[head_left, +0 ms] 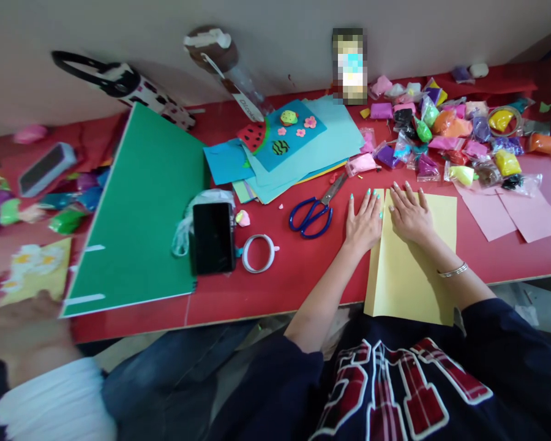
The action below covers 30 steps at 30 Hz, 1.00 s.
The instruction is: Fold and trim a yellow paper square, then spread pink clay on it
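A sheet of yellow paper (422,282) lies at the table's front edge, its lower end reaching over the edge. Along its left side runs a crease, and the narrow strip beyond it tilts up slightly. My left hand (365,222) is flat at the sheet's upper left, fingers stretched out and partly on the red tabletop. Spread flat on the upper part of the paper is my right hand (411,214), just right of the crease. Neither hand grasps anything. Scissors with blue handles (311,219) rest left of my left hand, blades partly apart.
Packets of coloured clay (454,128) crowd the back right, above pink paper sheets (528,211). Blue decorated card (284,153) tops a paper stack. A white tape roll (258,253), black phone (213,237) and upright green board (142,208) stand leftward; beyond is another person's hand (27,324).
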Tool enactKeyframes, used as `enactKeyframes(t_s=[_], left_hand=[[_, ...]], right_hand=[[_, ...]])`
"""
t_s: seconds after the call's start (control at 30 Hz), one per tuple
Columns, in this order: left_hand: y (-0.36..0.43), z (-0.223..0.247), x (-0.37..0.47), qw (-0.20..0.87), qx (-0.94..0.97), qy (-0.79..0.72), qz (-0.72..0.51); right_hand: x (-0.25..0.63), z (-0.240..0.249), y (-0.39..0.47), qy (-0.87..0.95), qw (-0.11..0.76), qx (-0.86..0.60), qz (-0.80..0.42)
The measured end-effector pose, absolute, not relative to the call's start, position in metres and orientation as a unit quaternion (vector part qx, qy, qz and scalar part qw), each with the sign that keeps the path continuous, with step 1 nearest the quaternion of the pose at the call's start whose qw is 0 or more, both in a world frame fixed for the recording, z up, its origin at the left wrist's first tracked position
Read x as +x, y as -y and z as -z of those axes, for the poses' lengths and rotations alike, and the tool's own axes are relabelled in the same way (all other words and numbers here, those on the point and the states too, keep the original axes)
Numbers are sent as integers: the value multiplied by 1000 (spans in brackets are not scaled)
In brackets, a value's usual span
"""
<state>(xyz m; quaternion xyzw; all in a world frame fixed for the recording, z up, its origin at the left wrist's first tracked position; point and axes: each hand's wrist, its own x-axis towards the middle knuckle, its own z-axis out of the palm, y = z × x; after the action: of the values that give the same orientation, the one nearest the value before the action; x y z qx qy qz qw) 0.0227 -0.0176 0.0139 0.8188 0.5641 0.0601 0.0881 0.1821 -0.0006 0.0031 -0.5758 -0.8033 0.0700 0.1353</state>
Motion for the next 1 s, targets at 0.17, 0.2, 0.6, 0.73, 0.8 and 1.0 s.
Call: enactKeyframes(t_s=[0.17,0.2,0.6,0.73,0.8,1.0], left_hand=[[18,-18,17,95,819,-563,-51],[18,-18,15,97,821,-560,-48],[19,-21,15,102,825,-554,-34],[20,-19,16,107,816,-567,-36],[19,-18,16,110,815,-568,-38],[30,-22,14,100,835,-537,-63]], right_hand=[[184,0,-1,811,124,-568,-68],[185,0,-3,813,122,-566,-65],[182,-12,1,830,91,-544,-84],[182,-5,12,808,116,-573,-73],[183,-4,13,805,121,-576,-71],[185,-10,2,809,85,-578,-65]])
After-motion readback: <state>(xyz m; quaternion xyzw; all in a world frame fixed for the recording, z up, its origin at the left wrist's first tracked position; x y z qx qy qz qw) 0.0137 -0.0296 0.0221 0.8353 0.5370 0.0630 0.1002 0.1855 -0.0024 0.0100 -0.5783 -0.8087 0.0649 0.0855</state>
